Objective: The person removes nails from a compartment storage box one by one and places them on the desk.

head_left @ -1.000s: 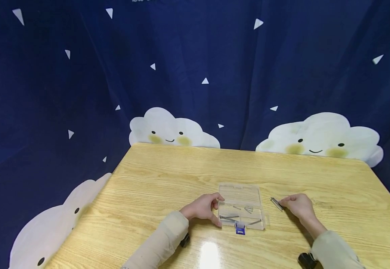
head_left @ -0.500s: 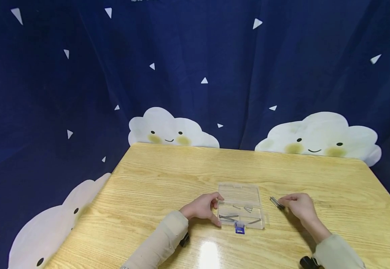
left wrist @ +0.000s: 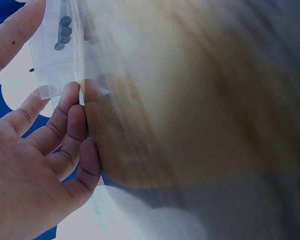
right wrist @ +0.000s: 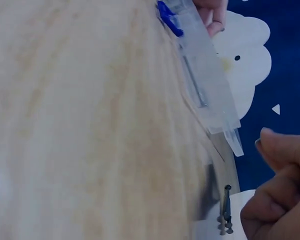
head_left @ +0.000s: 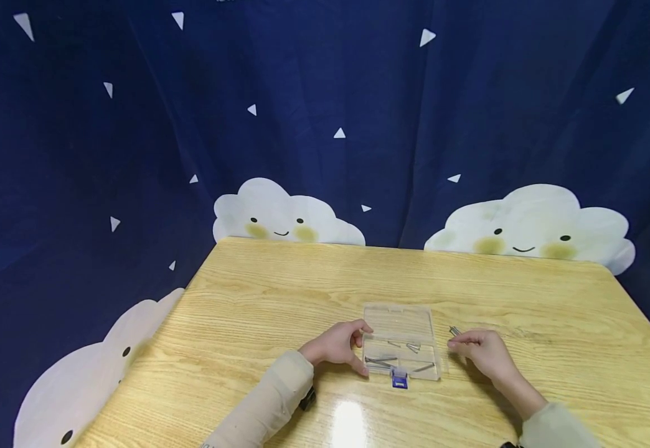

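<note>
A clear plastic compartment box (head_left: 398, 322) lies on the table with its lid laid back. Metal nails (head_left: 381, 361) sit in its front left compartment, and a few more lie in the other sections. My left hand (head_left: 333, 344) steadies the box's left side, thumb at the front corner and fingers (left wrist: 76, 117) straight against the side. My right hand (head_left: 487, 356) is just right of the box, thumb and forefinger close together; I cannot tell whether a nail is between them. Behind it lie several loose nails (right wrist: 226, 215) on the table, partly hidden by the fingers in the head view.
A blue latch (head_left: 400, 379) sticks out from the box's front edge. The wooden table (head_left: 280, 280) stretches to a dark blue curtain (head_left: 314, 93) printed with clouds and white triangles. Light glares off the table in front of the box.
My right hand has moved left from the loose nails toward the box's right side, and its fingertips now overlap the pile's near end. The left hand and the box have stayed put.
</note>
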A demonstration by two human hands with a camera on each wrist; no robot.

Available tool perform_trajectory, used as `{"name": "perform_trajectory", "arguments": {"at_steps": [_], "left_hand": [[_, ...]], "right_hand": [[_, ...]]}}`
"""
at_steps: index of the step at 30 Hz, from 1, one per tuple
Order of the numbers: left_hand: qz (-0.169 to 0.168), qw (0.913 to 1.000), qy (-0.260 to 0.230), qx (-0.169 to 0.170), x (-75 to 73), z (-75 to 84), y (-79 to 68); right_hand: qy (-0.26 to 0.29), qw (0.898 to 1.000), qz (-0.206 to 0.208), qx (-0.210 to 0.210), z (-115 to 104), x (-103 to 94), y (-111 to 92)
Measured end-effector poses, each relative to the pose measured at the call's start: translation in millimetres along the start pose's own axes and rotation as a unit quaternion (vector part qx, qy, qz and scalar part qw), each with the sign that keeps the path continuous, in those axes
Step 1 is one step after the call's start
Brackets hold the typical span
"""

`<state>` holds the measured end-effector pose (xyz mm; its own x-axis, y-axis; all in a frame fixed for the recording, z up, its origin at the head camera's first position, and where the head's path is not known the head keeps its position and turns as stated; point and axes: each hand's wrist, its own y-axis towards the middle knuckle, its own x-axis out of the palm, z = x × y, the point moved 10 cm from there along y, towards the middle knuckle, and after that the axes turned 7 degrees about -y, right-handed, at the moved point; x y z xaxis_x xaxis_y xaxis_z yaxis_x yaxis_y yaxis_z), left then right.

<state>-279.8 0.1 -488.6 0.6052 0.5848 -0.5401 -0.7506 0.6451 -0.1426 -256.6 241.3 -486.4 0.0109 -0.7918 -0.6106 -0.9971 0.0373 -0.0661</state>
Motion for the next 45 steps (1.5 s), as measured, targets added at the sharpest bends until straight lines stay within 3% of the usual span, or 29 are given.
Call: {"name": "perform_trajectory", "arguments": {"at_steps": [6,10,16,21,25,28,36,45], "left_hand": [[-0.001,1.0000,0.002,0.001,-0.1,-0.1,-0.2],[-0.002,1.0000,0.001,0.004,0.2,-1.1,0.0],[-0.001,1.0000,0.002,0.002,0.3,-1.9,0.0],[0.000,1.0000,0.000,0.000,-0.2,-1.6,-0.1],[-0.002,1.0000,0.001,-0.002,-0.5,-1.3,0.0],[-0.003,1.0000,0.003,-0.003,-0.3,-1.5,0.4],[-0.002,1.0000,0.008,-0.002,-0.3,-2.4,1.4],[-0.003,1.0000,-0.001,-0.002,0.0,-2.0,0.8]], "right_hand": [[0.044,0.999,-0.022,-0.024,-5,13.2,-3],[0.045,0.997,-0.032,-0.052,-12,18.3,-4],[0.020,0.989,-0.057,-0.132,-26,26.0,-8],[-0.047,0.971,-0.033,-0.234,-40,31.4,-12],[-0.047,0.946,-0.021,-0.319,-53,36.1,-16],[-0.053,0.934,-0.028,-0.353,-61,39.1,-19],[-0.088,0.920,-0.087,-0.373,-69,51.8,-19],[-0.123,0.919,-0.097,-0.361,-72,56.0,-16]]}}
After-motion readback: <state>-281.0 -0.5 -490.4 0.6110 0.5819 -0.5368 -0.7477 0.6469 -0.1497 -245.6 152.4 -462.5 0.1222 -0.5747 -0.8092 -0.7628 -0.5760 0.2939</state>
